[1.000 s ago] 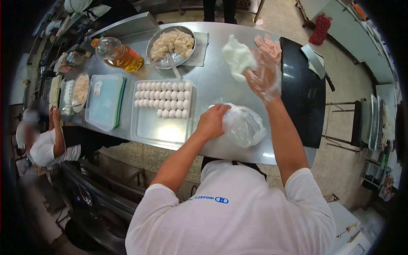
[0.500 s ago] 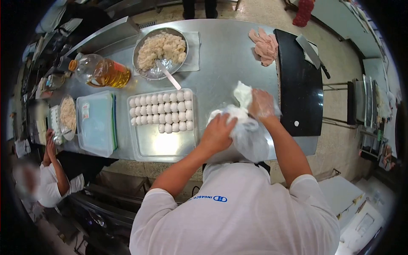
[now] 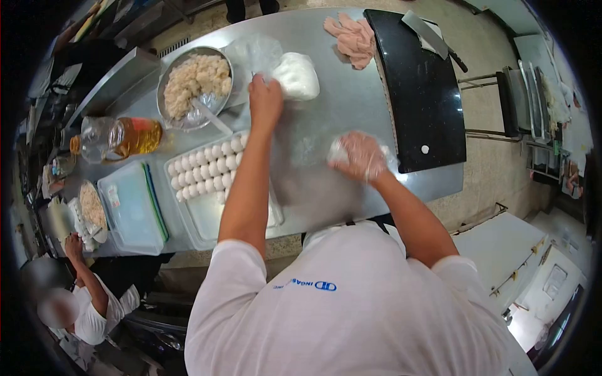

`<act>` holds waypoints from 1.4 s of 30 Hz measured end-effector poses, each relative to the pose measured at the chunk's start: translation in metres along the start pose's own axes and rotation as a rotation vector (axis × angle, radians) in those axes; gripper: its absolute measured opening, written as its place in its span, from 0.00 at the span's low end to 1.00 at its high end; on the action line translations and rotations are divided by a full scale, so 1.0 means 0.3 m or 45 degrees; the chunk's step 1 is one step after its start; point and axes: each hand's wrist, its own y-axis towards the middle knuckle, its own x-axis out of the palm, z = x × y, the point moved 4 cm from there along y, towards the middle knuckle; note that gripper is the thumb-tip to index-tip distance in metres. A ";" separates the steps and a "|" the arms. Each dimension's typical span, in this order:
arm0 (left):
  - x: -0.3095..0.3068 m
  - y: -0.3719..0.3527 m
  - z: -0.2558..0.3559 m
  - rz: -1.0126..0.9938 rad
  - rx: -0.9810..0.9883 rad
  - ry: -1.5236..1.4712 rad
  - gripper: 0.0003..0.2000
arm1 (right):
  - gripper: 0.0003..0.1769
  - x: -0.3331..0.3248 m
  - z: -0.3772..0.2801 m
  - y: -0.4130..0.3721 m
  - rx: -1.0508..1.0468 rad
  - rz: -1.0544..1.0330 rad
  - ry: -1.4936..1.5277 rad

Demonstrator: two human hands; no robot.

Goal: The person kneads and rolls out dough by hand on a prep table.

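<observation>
My left hand (image 3: 266, 103) reaches across the table with its fingers closed on the clear plastic bag (image 3: 254, 53) beside the steel bowl. A large white lump of dough (image 3: 296, 76) sits in that bag, just right of my fingers. Over the front right of the table, my right hand (image 3: 360, 156), in a clear plastic glove, is closed around a smaller white piece of dough (image 3: 338, 151). Its far side is hidden by the fingers. To the left, a tray (image 3: 251, 222) holds rows of white dough balls (image 3: 210, 168), partly covered by my left forearm.
The bowl (image 3: 162, 94) holds pale filling and a spatula (image 3: 212, 118). An oil bottle (image 3: 119, 138) and lidded container (image 3: 135, 210) stand left. A black board (image 3: 420, 94) bears a knife (image 3: 433, 41) and small white bit (image 3: 425, 150); a pink cloth (image 3: 351, 39) adjoins it. Another person works far left.
My left hand has carried the bagged dough from the table's front to beside the bowl. My right hand has come away from the bag with a piece of dough. The view has shifted.
</observation>
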 end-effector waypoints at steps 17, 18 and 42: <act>0.498 -0.595 0.030 -0.363 1.010 0.741 0.17 | 0.35 0.252 0.129 0.099 -0.421 -0.116 -0.412; 0.508 -0.586 0.028 -0.324 1.027 0.780 0.18 | 0.34 0.239 0.134 0.133 -0.416 -0.121 -0.388; 0.372 -0.925 -0.039 0.257 0.109 -0.012 0.19 | 0.27 -0.009 0.082 -0.208 -0.470 0.028 0.110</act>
